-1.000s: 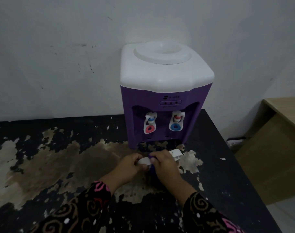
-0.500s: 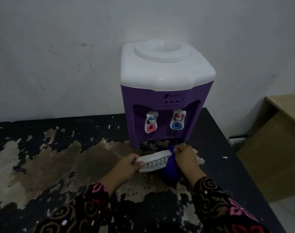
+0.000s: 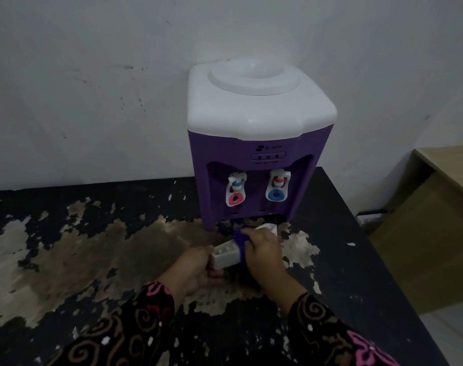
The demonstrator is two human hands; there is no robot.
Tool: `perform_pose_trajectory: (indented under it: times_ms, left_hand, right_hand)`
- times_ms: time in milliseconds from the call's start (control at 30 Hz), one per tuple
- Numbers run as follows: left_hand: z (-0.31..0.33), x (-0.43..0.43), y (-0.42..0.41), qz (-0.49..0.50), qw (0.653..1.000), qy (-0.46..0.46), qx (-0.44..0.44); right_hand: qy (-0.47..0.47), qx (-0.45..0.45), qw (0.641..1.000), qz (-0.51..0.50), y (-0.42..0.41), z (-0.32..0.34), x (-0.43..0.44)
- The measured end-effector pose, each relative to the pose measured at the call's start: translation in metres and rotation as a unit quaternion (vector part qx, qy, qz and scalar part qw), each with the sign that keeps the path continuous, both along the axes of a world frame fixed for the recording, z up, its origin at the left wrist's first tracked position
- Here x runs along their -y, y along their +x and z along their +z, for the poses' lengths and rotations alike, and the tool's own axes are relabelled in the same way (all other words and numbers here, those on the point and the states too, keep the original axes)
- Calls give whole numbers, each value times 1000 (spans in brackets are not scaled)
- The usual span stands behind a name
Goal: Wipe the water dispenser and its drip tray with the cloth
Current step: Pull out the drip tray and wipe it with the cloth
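A purple water dispenser point(image 3: 254, 143) with a white top and two taps stands at the back of the table against the wall. Its white drip tray point(image 3: 225, 256) is out of the dispenser, held tilted just in front of its base. My left hand point(image 3: 196, 268) grips the tray's near left end. My right hand point(image 3: 264, 252) presses a dark blue cloth point(image 3: 240, 240) onto the middle of the tray and hides much of it. The tray's far end point(image 3: 268, 228) shows past my right hand.
The black table point(image 3: 357, 260) has large worn, peeled patches point(image 3: 80, 254) across its left and middle. Its right edge runs close to the dispenser. A light wooden desk point(image 3: 441, 207) stands lower at the right, beyond a gap. A white wall is behind.
My right hand slid the cloth from the tray's right end toward its middle. The tray has tipped, its far end now pointing toward the dispenser. My left hand keeps its hold.
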State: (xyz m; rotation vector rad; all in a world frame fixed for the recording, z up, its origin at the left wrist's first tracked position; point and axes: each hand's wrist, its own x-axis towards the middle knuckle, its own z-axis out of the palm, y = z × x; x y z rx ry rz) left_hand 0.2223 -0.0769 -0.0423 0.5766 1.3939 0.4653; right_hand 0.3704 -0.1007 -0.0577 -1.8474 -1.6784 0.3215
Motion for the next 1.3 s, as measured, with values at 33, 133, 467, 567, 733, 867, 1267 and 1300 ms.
perform_pose_trajectory:
  times_ms: [33, 133, 467, 567, 733, 867, 1267, 1300]
  left_hand:
    - [-1, 0, 1, 7, 1000, -14, 6]
    - [-4, -2, 1, 24, 998, -51, 25]
    - [-7, -3, -10, 56, 993, -94, 43]
    - [-8, -1, -4, 64, 990, -93, 83]
    - [-10, -5, -6, 58, 993, -88, 49]
    - [-9, -7, -10, 23, 997, -68, 4]
    - [-4, -11, -5, -23, 997, 52, -60]
    - [-5, -11, -5, -24, 996, 54, -61]
  right_hand:
    - [33, 20, 998, 58, -11, 3, 7]
    - [35, 48, 985, 165, -18, -1, 16]
    - [-39, 40, 998, -29, 15, -9, -8]
    - [-2, 122, 981, 150, -32, -5, 16]
    - [8, 71, 993, 95, -9, -9, 8]
    - [-98, 24, 992, -74, 53, -18, -20]
    - [-121, 114, 983, 76, 40, -15, -13]
    - [-130, 114, 984, 44, 50, -17, -16]
